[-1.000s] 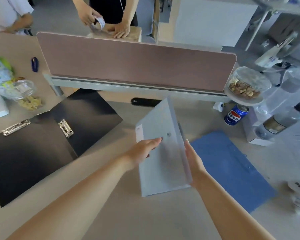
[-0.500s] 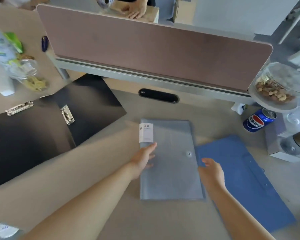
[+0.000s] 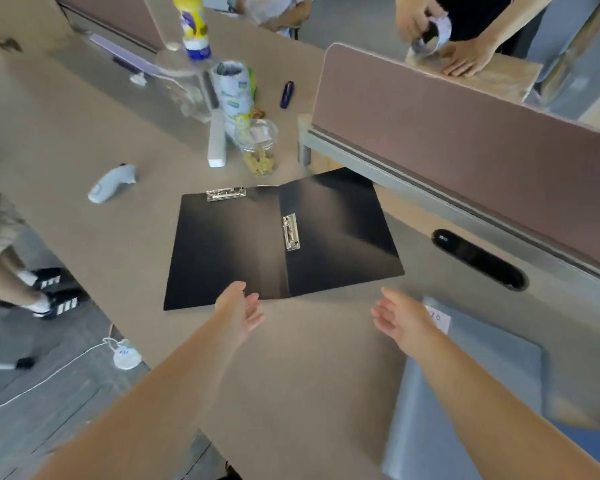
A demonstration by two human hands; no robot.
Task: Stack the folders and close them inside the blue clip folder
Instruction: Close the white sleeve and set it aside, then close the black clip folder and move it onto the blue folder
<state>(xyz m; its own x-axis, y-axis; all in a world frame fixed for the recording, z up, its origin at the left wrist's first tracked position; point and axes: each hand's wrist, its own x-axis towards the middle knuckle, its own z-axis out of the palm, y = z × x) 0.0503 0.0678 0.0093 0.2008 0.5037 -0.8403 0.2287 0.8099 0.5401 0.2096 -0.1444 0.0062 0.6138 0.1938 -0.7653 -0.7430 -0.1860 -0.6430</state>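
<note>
Both hands, left [image 3: 240, 311] and right [image 3: 400, 318], reach spread and empty toward the open black folder [image 3: 278, 237] lying mid-counter; the grey folder [image 3: 471, 386] lies near right. Grabbing one flap could drag it crooked.

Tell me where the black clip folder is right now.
In the head view the black clip folder lies open and flat at the centre of the desk, just beyond the left hand, with the snack jar behind it.

Both forearms are showing bare to the bottom edge, with no sleeve, watch or ring appearing on the left hand [image 3: 239, 311] or the right hand [image 3: 400, 318].
</note>
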